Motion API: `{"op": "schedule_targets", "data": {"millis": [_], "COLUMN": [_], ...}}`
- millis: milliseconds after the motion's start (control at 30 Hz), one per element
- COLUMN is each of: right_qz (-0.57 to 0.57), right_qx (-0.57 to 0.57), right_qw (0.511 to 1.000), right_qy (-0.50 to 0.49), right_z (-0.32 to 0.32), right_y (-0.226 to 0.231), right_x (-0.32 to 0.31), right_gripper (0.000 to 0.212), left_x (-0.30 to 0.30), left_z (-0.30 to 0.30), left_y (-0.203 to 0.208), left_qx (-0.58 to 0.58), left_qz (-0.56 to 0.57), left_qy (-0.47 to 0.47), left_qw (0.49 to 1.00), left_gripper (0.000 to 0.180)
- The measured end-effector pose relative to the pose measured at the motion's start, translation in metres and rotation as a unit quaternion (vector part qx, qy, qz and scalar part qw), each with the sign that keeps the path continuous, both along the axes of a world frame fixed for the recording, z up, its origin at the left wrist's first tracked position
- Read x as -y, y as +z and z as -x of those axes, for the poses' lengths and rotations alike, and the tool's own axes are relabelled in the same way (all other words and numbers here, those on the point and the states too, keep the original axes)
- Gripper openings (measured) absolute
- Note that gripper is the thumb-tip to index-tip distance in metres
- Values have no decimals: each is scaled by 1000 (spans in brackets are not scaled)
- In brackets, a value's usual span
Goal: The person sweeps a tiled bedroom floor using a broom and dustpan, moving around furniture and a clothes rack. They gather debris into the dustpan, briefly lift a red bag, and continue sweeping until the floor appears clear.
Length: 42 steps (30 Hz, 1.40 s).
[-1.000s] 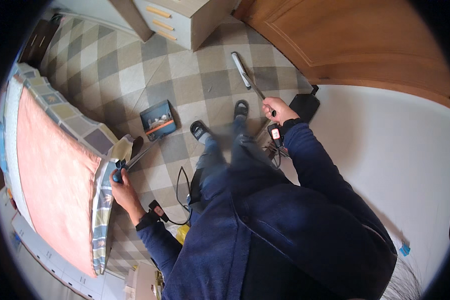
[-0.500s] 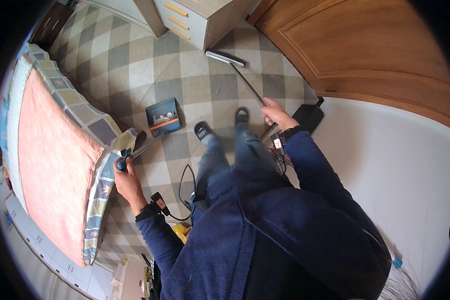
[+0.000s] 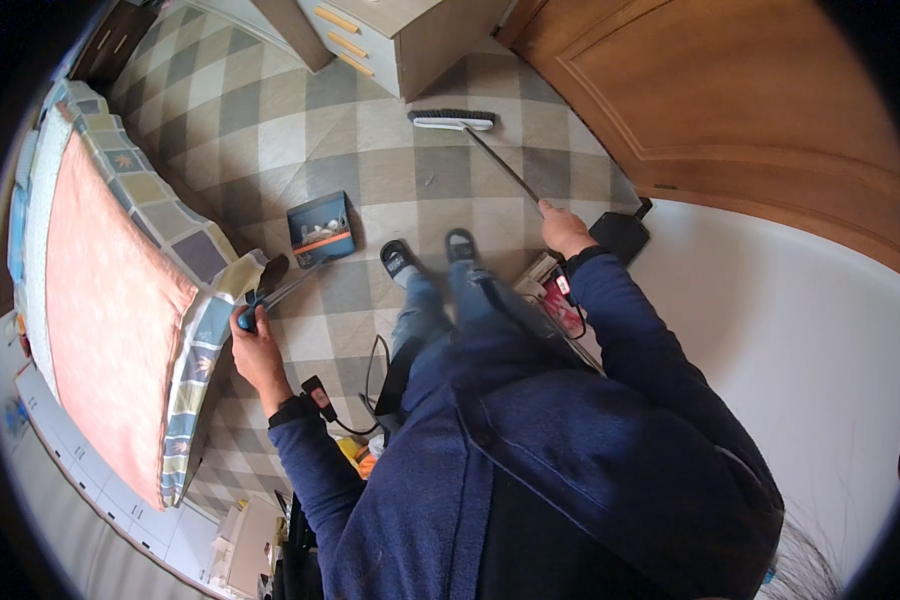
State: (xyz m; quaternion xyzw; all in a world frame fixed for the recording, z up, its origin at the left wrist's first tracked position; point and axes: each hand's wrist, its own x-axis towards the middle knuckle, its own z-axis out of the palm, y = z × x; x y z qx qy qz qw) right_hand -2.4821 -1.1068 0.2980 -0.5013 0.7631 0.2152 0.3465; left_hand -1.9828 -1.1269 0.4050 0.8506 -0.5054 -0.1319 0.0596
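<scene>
My right hand (image 3: 567, 232) is closed round the dark handle of a broom (image 3: 453, 121). The broom's white head with dark bristles rests on the checked floor, just in front of the drawer cabinet. My left hand (image 3: 257, 352) grips the blue end of a long-handled dustpan (image 3: 334, 247). Its blue pan with an orange strip lies on the floor ahead of my feet, to the left. Some whitish and brownish litter (image 3: 320, 231) sits inside the pan. A small scrap (image 3: 430, 180) lies on the floor between broom and feet.
A bed (image 3: 105, 320) with a pink cover and patterned edging stands on the left. A drawer cabinet (image 3: 452, 50) is ahead, a brown wooden door (image 3: 740, 110) at the right front. By my right hand are a black bin-like box (image 3: 620, 238) and a white wall (image 3: 760, 330).
The broom head has turned from slanted to nearly level, and my right hand has shifted slightly right. My feet and the dustpan appear a little further left in view.
</scene>
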Motion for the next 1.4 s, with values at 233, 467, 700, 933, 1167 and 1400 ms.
{"op": "schedule_targets", "data": {"millis": [233, 467, 700, 933, 1167, 1400], "right_qz": [30, 36, -8, 65, 70, -47], "right_qx": [-25, 19, 105, 205, 148, 188], "right_qw": [996, 972, 990, 976, 980, 939], "right_qy": [-79, -232, -92, -33, -117, -283], "right_z": [51, 30, -41, -88, -90, -126], "right_y": [-9, -68, -29, -9, -7, -35], "right_x": [-6, -13, -43, -47, -55, -54], "right_gripper": [44, 53, 35, 45, 51, 52], "left_x": [-17, -23, -19, -34, -67, -83], "left_z": [31, 29, 10, -42, -81, -115], "left_y": [-5, -6, -3, 17, 35, 27], "left_qx": [15, 24, -7, -29, -44, -53], "left_qz": [12, 9, -3, 15, 1, -39], "left_qy": [6, 13, -5, -4, -26, -81], "left_qw": [1000, 1000, 1000, 999, 999, 995], "left_gripper": [36, 37, 36, 34, 36, 34]}}
